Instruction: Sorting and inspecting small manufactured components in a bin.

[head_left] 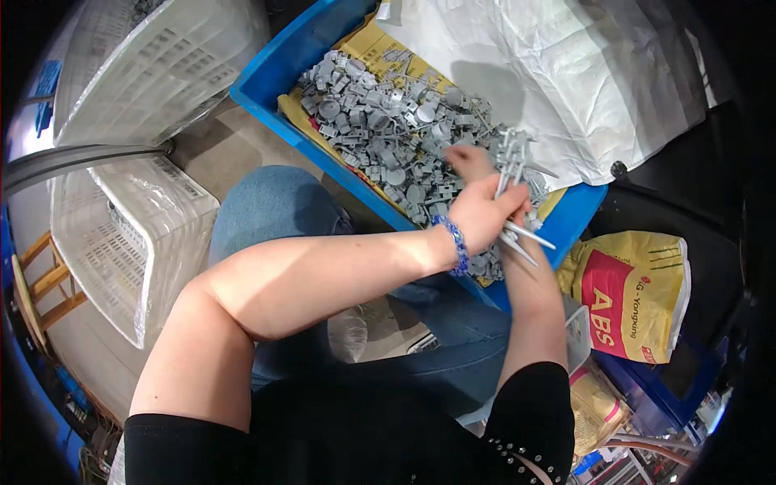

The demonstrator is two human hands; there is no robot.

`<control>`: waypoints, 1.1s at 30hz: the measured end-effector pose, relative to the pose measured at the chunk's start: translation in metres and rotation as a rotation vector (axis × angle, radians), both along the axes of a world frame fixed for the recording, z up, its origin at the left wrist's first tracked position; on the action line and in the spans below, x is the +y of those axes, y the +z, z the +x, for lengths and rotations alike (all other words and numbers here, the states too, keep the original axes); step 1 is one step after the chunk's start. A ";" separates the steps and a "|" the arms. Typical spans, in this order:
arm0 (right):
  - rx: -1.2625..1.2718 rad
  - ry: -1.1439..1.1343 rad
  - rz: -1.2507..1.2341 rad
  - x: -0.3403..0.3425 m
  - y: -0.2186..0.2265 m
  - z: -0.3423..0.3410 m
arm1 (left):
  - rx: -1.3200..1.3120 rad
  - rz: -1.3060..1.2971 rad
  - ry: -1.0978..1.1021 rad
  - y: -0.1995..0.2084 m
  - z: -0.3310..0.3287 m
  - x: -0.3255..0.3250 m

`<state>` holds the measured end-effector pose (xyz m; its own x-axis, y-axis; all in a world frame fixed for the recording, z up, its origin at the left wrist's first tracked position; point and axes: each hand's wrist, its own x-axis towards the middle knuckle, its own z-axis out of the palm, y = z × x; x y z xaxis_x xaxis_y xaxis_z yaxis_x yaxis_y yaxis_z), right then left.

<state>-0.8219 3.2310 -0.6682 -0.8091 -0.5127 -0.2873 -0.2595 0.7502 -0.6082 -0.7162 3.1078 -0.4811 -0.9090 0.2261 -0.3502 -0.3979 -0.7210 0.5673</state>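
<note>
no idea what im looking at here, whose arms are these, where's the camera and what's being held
There is no robot here: these are one person's bare arms, seen from a camera worn on their head, looking down. The wide lens bends straight edges. The left hand, with a blue bracelet at its wrist, holds a bunch of grey pointed stems. The right hand is over the heap; it is blurred, so its grip is unclear. Below lies a heap of small grey parts in a blue tub.
</note>
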 end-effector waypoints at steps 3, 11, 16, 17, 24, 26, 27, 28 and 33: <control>-0.065 0.246 0.077 -0.089 -0.019 0.032 | -0.074 -0.038 0.018 -0.001 0.002 -0.007; -0.005 -0.016 0.103 -0.106 -0.061 0.041 | -0.044 -0.097 -0.045 -0.005 0.001 0.001; -0.243 -0.218 -0.460 -0.080 0.022 0.010 | -0.070 -0.100 -0.019 0.003 0.001 -0.015; -0.279 -0.377 -0.577 -0.058 0.030 0.006 | -0.029 -0.140 -0.028 -0.001 0.000 -0.013; -0.257 -0.366 -0.248 0.011 0.150 -0.007 | -0.003 -0.467 0.077 -0.005 -0.004 -0.016; -0.259 -0.358 -0.409 0.010 0.192 0.010 | 0.088 -0.755 0.226 -0.020 -0.006 -0.008; -0.267 -0.336 -0.416 0.011 0.202 0.017 | 0.027 -0.816 0.062 -0.026 -0.006 -0.006; -0.269 -0.315 -0.422 0.012 0.209 0.022 | 0.026 -0.813 0.066 -0.028 -0.003 -0.002; -0.741 -0.284 -0.708 0.054 0.189 0.002 | -0.116 -0.270 -0.057 -0.024 0.003 -0.001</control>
<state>-0.8198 3.2851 -0.4791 -0.6707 -0.5760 -0.4674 0.4836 0.1382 -0.8643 -0.7134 3.1071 -0.5047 -0.8478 0.1599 -0.5057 -0.5069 -0.5246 0.6840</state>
